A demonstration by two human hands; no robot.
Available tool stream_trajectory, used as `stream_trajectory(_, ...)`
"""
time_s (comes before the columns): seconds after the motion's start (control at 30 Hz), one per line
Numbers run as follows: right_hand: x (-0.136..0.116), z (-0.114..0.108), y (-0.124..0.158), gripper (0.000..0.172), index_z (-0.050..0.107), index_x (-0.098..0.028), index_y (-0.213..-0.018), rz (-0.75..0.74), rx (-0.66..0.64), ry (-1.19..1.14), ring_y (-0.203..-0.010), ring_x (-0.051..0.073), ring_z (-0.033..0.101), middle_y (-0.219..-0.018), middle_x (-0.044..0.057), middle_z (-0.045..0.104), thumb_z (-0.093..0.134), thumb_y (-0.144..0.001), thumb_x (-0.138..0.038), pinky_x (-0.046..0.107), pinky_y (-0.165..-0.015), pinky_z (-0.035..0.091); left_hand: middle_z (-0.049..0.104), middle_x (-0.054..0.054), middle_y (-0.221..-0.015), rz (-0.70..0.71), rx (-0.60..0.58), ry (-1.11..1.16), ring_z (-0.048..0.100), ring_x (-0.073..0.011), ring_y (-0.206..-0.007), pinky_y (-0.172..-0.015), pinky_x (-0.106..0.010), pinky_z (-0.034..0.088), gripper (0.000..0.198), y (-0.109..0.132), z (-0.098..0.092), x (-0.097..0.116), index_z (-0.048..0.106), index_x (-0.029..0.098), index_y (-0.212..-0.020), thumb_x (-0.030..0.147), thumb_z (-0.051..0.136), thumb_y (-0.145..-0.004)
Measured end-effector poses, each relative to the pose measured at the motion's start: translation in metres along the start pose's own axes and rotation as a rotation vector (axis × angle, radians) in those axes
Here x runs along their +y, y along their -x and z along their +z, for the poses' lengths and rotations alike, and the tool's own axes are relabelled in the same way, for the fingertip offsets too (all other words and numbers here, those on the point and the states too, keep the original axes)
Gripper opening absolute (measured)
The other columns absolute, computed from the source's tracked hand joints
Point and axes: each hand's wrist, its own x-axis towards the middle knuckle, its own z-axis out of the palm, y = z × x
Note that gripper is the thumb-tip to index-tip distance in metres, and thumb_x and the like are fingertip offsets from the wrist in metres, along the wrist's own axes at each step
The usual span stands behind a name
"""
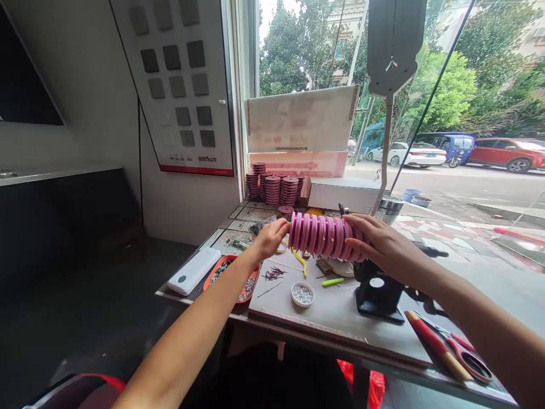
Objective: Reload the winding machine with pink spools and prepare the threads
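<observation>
A sideways stack of pink round spools (321,236) is held above the table between both hands. My left hand (272,237) presses on its left end with curled fingers. My right hand (378,244) wraps over its right end. Below the stack lie a yellow strip (300,260), a green pen-like tool (333,281) and a black stand (377,292). More pink spools (275,187) stand in piles at the back by the window.
On the grey table (332,318) sit a small white dish of beads (302,294), an orange tray of small parts (232,278), a white power bank (193,271) and red scissors (462,352). White boxes (298,136) lean against the window.
</observation>
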Motion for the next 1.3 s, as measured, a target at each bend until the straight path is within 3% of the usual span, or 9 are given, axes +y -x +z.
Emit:
stream_trajectory(0.13,0.008,-0.002,-0.006,0.047,0.047,-0.019,-0.120,0.043,-0.059,-0.128,-0.109,0.026,0.052,-0.121,0.012,0.054,0.032,-0.088,-0.050,0.043,-0.091,0.043,0.060,-0.001,-0.079,0.062,-0.059,-0.046,0.053,-0.0152,-0.073,-0.068,-0.025,0.042,0.036,0.006,-0.011,-0.001,0.061,0.018,-0.080,0.051,0.049,-0.076)
stream_trajectory(0.3,0.012,-0.008,-0.008,0.052,0.050,-0.016,-0.116,0.094,-0.081,-0.164,-0.103,0.028,0.056,-0.115,0.014,0.058,0.040,-0.082,-0.054,0.044,-0.087,0.045,0.047,0.001,-0.049,-0.014,-0.097,-0.075,0.043,-0.0134,-0.047,-0.051,-0.026,0.037,0.058,-0.004,-0.010,-0.003,0.051,0.018,-0.054,0.059,0.022,-0.083)
stream_trajectory(0.43,0.016,-0.010,-0.012,0.048,0.052,-0.020,-0.113,0.087,-0.101,-0.184,-0.101,0.027,0.057,-0.112,0.011,0.060,0.041,-0.082,-0.055,0.044,-0.086,0.046,0.047,0.003,-0.057,0.063,-0.051,-0.080,0.044,-0.0136,-0.058,-0.058,-0.025,0.035,0.037,0.001,-0.007,0.003,0.050,0.019,-0.060,0.050,0.043,-0.078)
stream_trajectory(0.57,0.018,-0.010,-0.013,0.046,0.051,-0.021,-0.113,0.098,-0.124,-0.207,-0.103,0.027,0.056,-0.113,0.010,0.060,0.042,-0.083,-0.054,0.043,-0.087,0.046,0.053,0.002,-0.069,0.093,-0.083,-0.025,0.048,-0.0134,-0.065,-0.062,-0.024,0.037,0.031,0.008,-0.010,0.001,0.054,0.019,-0.081,0.048,0.045,-0.077)
stream_trajectory(0.67,0.012,-0.006,-0.008,0.049,0.045,-0.021,-0.119,0.073,-0.056,-0.158,-0.106,0.028,0.054,-0.118,0.013,0.055,0.048,-0.080,-0.051,0.044,-0.088,0.045,0.056,0.000,-0.068,0.034,-0.119,0.037,0.051,-0.0133,-0.061,-0.058,-0.024,0.039,0.036,0.006,-0.011,-0.003,0.053,0.018,-0.081,0.051,0.040,-0.078)
stream_trajectory(0.87,-0.008,0.011,0.012,0.069,0.029,-0.018,-0.131,-0.084,0.191,0.251,-0.111,0.034,0.047,-0.123,0.017,0.046,0.059,-0.071,-0.034,0.050,-0.089,0.042,0.054,0.002,-0.056,-0.096,-0.104,0.136,0.049,-0.0104,-0.051,-0.050,-0.022,0.037,0.038,-0.004,-0.001,0.003,0.050,0.017,-0.066,0.052,0.042,-0.079)
stream_trajectory(1.1,-0.001,0.019,0.014,0.072,0.025,-0.014,-0.134,-0.091,0.220,0.277,-0.112,0.033,0.047,-0.124,0.019,0.047,0.055,-0.072,-0.034,0.049,-0.089,0.041,0.045,0.006,-0.047,-0.264,-0.097,0.211,0.040,-0.0063,-0.039,-0.042,-0.021,0.034,0.044,-0.012,0.012,0.009,0.049,0.015,-0.059,0.049,0.040,-0.086)
stream_trajectory(1.3,-0.001,0.021,0.010,0.072,0.029,-0.014,-0.130,-0.102,0.261,0.267,-0.110,0.033,0.049,-0.122,0.018,0.051,0.056,-0.066,-0.031,0.050,-0.091,0.039,0.046,0.005,-0.043,-0.280,-0.060,0.233,0.040,-0.0075,-0.038,-0.041,-0.022,0.031,0.046,-0.010,0.013,0.008,0.049,0.016,-0.055,0.051,0.039,-0.083)
